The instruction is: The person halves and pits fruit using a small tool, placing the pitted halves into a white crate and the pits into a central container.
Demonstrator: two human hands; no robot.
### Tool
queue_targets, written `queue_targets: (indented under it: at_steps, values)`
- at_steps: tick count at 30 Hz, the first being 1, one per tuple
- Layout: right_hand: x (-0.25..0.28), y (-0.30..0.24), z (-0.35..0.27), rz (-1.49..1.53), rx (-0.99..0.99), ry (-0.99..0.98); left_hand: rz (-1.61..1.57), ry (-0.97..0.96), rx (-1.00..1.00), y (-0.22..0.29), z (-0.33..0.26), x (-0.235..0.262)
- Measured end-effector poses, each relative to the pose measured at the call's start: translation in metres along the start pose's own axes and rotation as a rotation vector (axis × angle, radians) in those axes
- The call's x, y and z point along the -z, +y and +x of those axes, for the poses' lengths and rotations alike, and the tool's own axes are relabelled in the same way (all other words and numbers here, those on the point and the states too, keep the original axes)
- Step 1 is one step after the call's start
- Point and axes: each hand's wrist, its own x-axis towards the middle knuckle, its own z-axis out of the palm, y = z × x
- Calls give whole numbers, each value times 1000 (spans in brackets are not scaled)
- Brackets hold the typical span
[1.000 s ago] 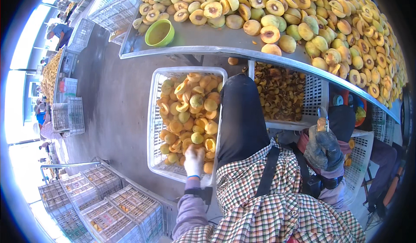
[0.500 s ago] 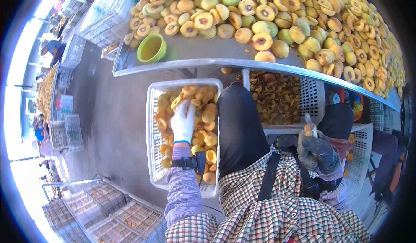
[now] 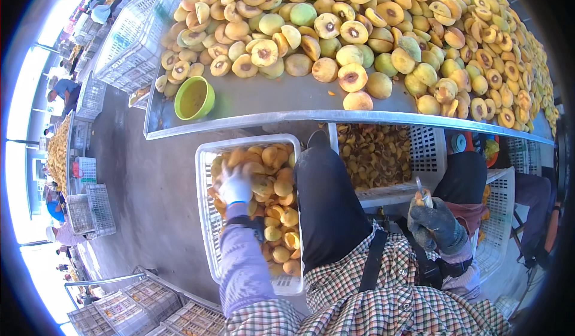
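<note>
My left hand [image 3: 234,187], in a white glove, is over the left side of a white plastic crate [image 3: 202,186] by my left leg. Motion smears its fingers, so whether they hold anything is unclear. Pitted, halved peaches [image 3: 288,217] fill much of this crate. In front of my right side, my right hand [image 3: 432,221], in a dark grey glove, is closed around a small hand tool [image 3: 424,198] with a light handle and a narrow metal tip pointing up. The tip touches nothing.
A metal-edged table [image 3: 263,99] ahead carries a big heap of halved peaches [image 3: 353,77] and a green bowl [image 3: 194,97]. Below it, a second crate [image 3: 427,150] holds brownish scraps [image 3: 374,156]. Stacked crates [image 3: 135,42] stand far left, more crates [image 3: 135,303] lower left. Someone's leg [image 3: 532,198] is at right.
My left hand has moved left and slightly back over the crate and is now blurred; the peach half earlier at its fingertips cannot be made out. The right hand still grips the tool. The view has shifted.
</note>
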Motion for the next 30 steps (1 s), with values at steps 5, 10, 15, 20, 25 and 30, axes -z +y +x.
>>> queue_targets:
  at_steps: [5,10,15,20,25,30]
  values:
    - [-2,10,24,-29,-45,-27,-40,-25,81,-111,6,-49]
    - [-11,10,39,11,-54,-62,-51,205,9,15,-39,-31]
    - [-8,12,40,-16,-68,-140,-270,-58,6,12,-16,-7]
    - [-9,1,34,-51,-2,-127,-768,127,-208,26,-29,63]
    - [-9,0,30,6,95,-129,-1037,193,-572,135,-103,210]
    - [-11,-9,19,-53,144,-130,-775,218,-871,200,-80,255]
